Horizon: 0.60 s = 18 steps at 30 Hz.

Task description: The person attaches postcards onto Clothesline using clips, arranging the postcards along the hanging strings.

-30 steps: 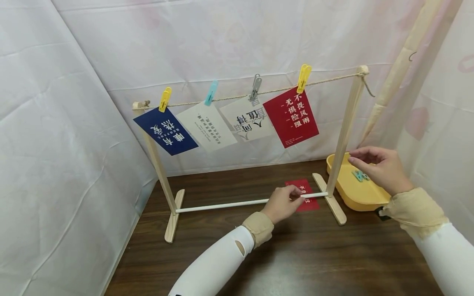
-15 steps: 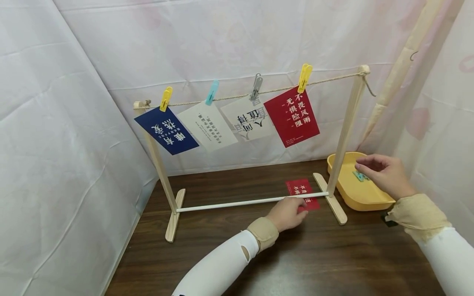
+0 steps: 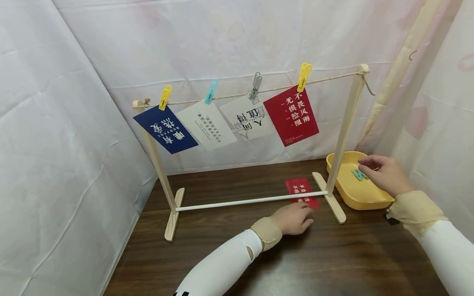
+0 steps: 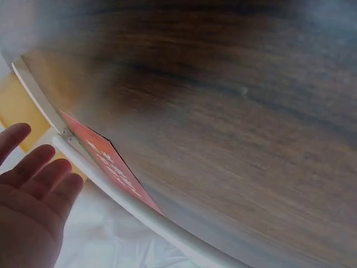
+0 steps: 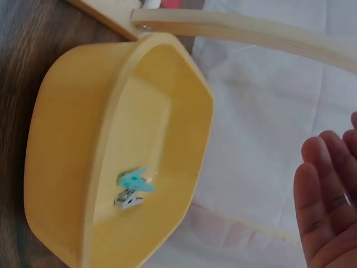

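Note:
A small red card [image 3: 297,186] with white characters lies on the table, partly under the white crossbar [image 3: 237,202]. My left hand [image 3: 294,218] is just on the near side of that card, holding nothing; the left wrist view shows its fingers [image 4: 34,162] extended, apart from the card. Over the yellow tray [image 3: 364,201] hovers my right hand [image 3: 386,176], also holding nothing, with relaxed fingers. Inside the tray are a teal clothespin [image 5: 134,180] and a grey clothespin [image 5: 128,199], partly hidden by the right hand in the head view.
A wooden rack's post [image 3: 345,131] and foot [image 3: 328,197] stand beside the tray. On its rope hang a blue card [image 3: 164,131], a pale card [image 3: 207,125], a translucent card [image 3: 249,119] and a larger red card [image 3: 291,117], held by clothespins. White curtain [image 3: 92,61] surrounds the table.
My left hand has come down from above the crossbar and card to the card's near side. The right hand has shifted slightly right and lower over the tray.

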### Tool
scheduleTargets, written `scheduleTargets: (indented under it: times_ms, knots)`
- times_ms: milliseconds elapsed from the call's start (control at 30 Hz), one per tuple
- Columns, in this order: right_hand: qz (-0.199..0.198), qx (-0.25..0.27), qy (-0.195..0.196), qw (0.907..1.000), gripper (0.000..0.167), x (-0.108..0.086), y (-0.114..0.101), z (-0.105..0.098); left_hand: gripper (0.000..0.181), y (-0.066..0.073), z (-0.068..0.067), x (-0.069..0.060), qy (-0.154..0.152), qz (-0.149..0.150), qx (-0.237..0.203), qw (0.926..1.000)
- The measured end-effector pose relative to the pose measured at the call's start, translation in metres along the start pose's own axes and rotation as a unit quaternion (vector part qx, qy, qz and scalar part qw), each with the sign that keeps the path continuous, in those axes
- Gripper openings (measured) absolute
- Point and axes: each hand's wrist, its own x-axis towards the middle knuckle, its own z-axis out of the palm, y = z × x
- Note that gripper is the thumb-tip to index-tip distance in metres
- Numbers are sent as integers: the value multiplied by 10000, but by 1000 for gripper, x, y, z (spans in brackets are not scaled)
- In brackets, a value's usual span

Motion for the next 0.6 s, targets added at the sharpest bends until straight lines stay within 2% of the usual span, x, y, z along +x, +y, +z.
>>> scheduleTargets:
  times_ms: [133, 300, 600]
  knots:
    - [86, -427, -181, 9989, 30, 6, 4, 2, 50, 3, 1, 2, -264, -47, 159, 9995]
    - [21, -596, -347, 9976, 29, 16, 4, 6, 58, 3, 6, 5, -673, -202, 128, 9974]
    - [49, -795, -635, 9948, 29, 26, 13, 8, 61, 5, 15, 15, -847, -150, 386, 9955]
